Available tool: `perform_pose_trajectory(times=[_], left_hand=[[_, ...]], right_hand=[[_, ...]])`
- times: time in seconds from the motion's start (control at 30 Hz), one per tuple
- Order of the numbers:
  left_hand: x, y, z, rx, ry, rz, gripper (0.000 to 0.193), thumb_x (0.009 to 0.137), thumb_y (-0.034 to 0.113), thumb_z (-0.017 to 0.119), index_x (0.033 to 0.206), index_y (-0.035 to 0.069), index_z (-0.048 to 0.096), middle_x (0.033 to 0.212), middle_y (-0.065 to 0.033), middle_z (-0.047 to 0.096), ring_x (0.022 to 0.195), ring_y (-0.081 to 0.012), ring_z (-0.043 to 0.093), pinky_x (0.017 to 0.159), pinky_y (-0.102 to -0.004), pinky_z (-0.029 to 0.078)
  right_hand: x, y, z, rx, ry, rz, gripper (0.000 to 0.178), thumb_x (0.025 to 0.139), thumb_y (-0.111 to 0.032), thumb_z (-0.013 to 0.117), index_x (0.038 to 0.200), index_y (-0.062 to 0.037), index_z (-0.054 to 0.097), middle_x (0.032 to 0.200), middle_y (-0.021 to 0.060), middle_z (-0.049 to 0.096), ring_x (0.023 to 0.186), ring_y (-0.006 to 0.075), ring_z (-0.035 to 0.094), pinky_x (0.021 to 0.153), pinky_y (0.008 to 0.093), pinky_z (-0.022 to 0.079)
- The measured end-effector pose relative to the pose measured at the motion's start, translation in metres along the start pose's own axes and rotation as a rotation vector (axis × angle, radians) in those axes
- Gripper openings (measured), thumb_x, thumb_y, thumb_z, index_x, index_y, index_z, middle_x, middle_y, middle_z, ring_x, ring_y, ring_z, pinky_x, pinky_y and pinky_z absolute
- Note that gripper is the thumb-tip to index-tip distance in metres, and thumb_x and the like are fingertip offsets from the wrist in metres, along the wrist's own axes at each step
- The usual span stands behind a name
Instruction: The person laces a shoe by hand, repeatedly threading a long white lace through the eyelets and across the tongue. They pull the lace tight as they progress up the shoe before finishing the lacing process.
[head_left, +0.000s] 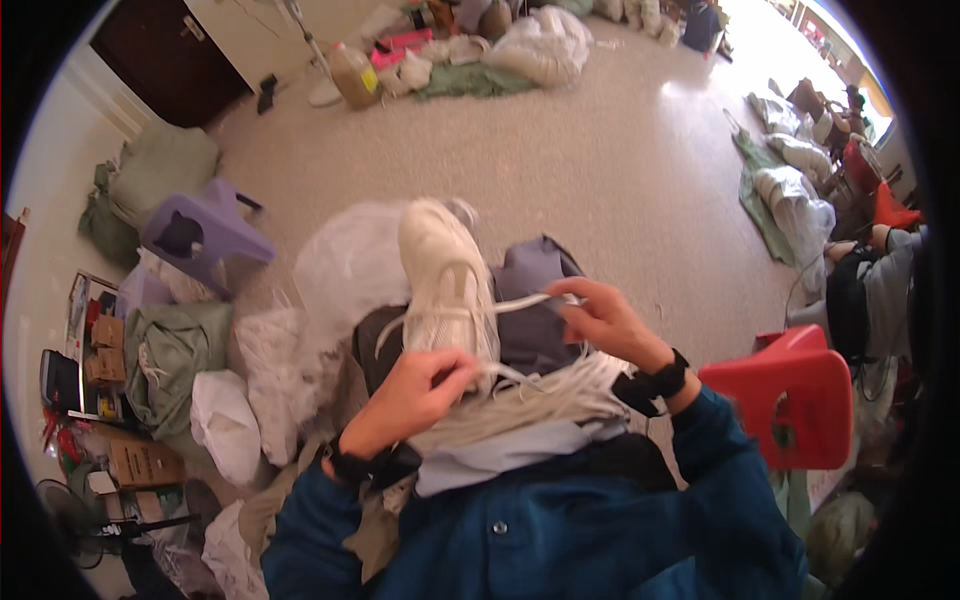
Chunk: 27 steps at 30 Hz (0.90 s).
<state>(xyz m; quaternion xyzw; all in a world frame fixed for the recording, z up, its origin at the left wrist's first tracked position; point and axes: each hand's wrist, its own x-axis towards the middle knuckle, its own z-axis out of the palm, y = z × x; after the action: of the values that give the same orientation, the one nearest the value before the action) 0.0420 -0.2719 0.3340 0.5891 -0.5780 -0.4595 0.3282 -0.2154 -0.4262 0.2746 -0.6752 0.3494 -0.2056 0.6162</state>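
Observation:
A cream-white lace-up shoe (pixel 440 245) rests over my lap with its toe pointing away from me. From its upper a pale shoelace (pixel 522 302) stretches right to my right hand (pixel 608 322), whose thumb and fingers pinch it. My left hand (pixel 420 392) is closed beside the shoe's near end, fingertips pressed together on a lace; exactly where they grip it is partly hidden. Across my lap, just under both hands, lies a bundle of loose white laces (pixel 520 412) on a light grey cloth (pixel 510 455).
A red plastic stool (pixel 785 400) stands at my right, near a seated person (pixel 880 290). Purple chair (pixel 205 240), green sacks (pixel 165 175) and white bags (pixel 225 425) crowd the left. Farther off are a yellowish jug (pixel 355 78) and a clear plastic sack (pixel 545 45).

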Motion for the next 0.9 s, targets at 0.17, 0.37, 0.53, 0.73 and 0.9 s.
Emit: perform_pose_trajectory(times=[0.17,0.37,0.53,0.73,0.9], left_hand=[[0.032,-0.005,0.026,0.143,0.087,0.273,0.012,0.095,0.007,0.066,0.1,-0.004,0.069,0.073,-0.0073,0.065,0.066,-0.0088,0.057,0.06,-0.0279,0.046],[0.007,-0.018,0.008,0.015,-0.005,-0.063,0.012,0.096,0.006,0.065,0.1,-0.003,0.07,0.073,-0.0028,0.064,0.066,-0.0067,0.053,0.06,-0.0265,0.045],[0.026,-0.012,0.029,0.173,0.059,0.251,0.01,0.096,0.006,0.065,0.1,-0.003,0.069,0.079,-0.0048,0.065,0.069,-0.0087,0.057,0.062,-0.0262,0.046],[0.008,-0.018,0.005,0.056,-0.015,0.018,0.013,0.098,0.007,0.063,0.102,-0.003,0.071,0.075,-0.003,0.064,0.066,-0.0079,0.058,0.059,-0.0254,0.046],[-0.006,-0.028,-0.015,-0.209,-0.042,-0.286,0.016,0.1,0.01,0.061,0.102,0.001,0.073,0.07,0.0037,0.058,0.058,-0.0027,0.051,0.051,-0.0204,0.04]], right_hand=[[0.004,-0.003,0.042,0.167,-0.367,-0.054,0.019,0.102,-0.014,0.059,0.112,0.0003,0.068,0.083,0.0004,0.065,0.08,0.0056,0.061,0.073,0.0234,0.052],[-0.01,0.012,-0.011,0.165,-0.219,0.018,0.015,0.102,-0.012,0.057,0.103,-0.0023,0.069,0.08,-0.0017,0.065,0.068,0.0057,0.06,0.06,0.0205,0.048],[-0.006,-0.021,0.032,0.344,-0.412,0.162,0.025,0.104,-0.02,0.057,0.118,-0.0005,0.064,0.085,0.0021,0.066,0.068,0.0078,0.064,0.061,0.0239,0.054],[-0.007,-0.003,-0.015,0.222,-0.22,0.091,0.025,0.103,-0.022,0.06,0.091,-0.0015,0.067,0.068,-0.0009,0.059,0.061,0.007,0.058,0.057,0.023,0.048],[-0.007,0.046,-0.09,0.161,0.267,0.097,0.021,0.1,-0.019,0.06,0.087,-0.0028,0.066,0.067,0.0008,0.06,0.056,0.0082,0.057,0.051,0.0224,0.046]])
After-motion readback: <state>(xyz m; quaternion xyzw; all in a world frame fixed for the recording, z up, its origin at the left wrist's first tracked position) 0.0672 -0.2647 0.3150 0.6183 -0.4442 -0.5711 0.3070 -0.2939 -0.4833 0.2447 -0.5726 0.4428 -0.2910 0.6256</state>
